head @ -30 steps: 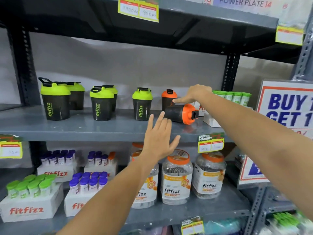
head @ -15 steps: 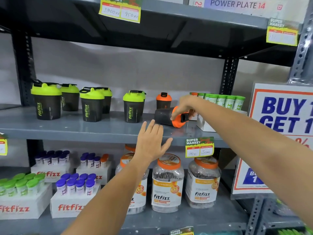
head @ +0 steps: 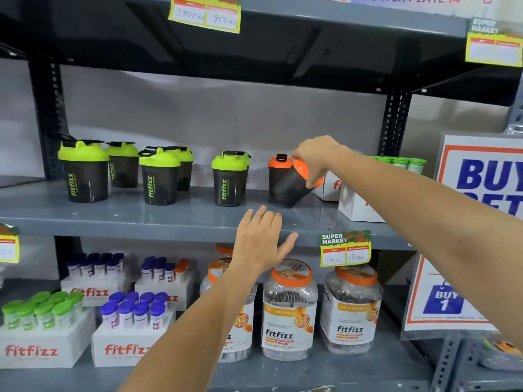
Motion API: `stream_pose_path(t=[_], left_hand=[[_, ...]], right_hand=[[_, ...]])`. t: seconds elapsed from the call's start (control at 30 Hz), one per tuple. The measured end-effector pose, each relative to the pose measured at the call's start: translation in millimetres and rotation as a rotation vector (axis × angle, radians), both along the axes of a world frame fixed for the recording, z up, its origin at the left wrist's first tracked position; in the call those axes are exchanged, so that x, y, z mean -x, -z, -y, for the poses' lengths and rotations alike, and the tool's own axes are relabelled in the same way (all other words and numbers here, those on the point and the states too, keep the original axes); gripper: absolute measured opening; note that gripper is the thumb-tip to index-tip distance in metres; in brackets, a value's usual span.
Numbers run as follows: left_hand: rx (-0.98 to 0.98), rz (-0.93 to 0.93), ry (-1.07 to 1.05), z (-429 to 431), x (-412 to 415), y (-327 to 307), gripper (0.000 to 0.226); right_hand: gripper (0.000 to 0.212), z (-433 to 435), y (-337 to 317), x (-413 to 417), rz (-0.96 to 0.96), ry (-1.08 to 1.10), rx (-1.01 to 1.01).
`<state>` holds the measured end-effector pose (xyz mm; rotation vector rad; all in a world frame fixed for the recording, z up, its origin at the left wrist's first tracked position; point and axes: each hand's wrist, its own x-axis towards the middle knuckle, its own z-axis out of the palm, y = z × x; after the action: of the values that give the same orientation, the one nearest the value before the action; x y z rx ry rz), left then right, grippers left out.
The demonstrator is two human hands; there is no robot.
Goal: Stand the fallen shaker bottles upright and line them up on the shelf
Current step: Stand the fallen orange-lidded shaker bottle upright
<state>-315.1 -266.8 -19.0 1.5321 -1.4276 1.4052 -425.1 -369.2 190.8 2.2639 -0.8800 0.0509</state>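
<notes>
On the grey middle shelf (head: 141,219) my right hand (head: 314,157) grips the orange lid of a black shaker bottle (head: 291,188). The bottle is tilted, its base on the shelf and its lid leaning to the right. Just behind it a second orange-lidded shaker (head: 278,171) stands upright. To the left, several green-lidded black shakers (head: 85,171) stand upright, the nearest one (head: 229,179) a short gap from the tilted bottle. My left hand (head: 260,241) hovers open in front of the shelf edge, below the tilted bottle, holding nothing.
White boxes with green-capped tubes (head: 362,205) sit right of the orange shakers. A yellow price tag (head: 345,247) hangs on the shelf edge. Below are Fitfizz jars (head: 288,312) and tube boxes (head: 45,346). A "BUY 1" sign (head: 481,222) stands at right.
My right hand went from touching the lying orange-lidded bottle to gripping its lid and tipping it up; the bottle now leans on its base. My left hand stayed open below.
</notes>
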Motion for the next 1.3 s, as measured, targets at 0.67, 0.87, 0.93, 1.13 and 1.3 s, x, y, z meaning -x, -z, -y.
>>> stream_pose_path(t=[0.67, 0.87, 0.93, 1.13, 1.3], left_hand=[[0.025, 0.025, -0.006, 1.3, -0.7, 0.1, 0.052], [0.011, 0.013, -0.005, 1.4, -1.2, 0.5, 0.052], [0.008, 0.01, -0.005, 0.8, -1.0, 0.3, 0.052], [-0.018, 0.004, -0.012, -0.1, -0.7, 0.4, 0.053], [-0.02, 0.011, -0.016, 0.5, -0.8, -0.2, 0.053]], right_hand=[[0.092, 6.9, -0.4, -36.3, -0.238, -0.124, 0.061], [0.093, 8.3, -2.1, -38.4, -0.208, -0.137, 0.029], [0.092, 7.3, -6.9, -36.6, -0.091, -0.175, -0.053], [0.073, 21.2, -11.6, -22.2, 0.221, -0.125, -0.405], [0.069, 27.7, -7.1, -17.3, 0.312, -0.107, -0.65]])
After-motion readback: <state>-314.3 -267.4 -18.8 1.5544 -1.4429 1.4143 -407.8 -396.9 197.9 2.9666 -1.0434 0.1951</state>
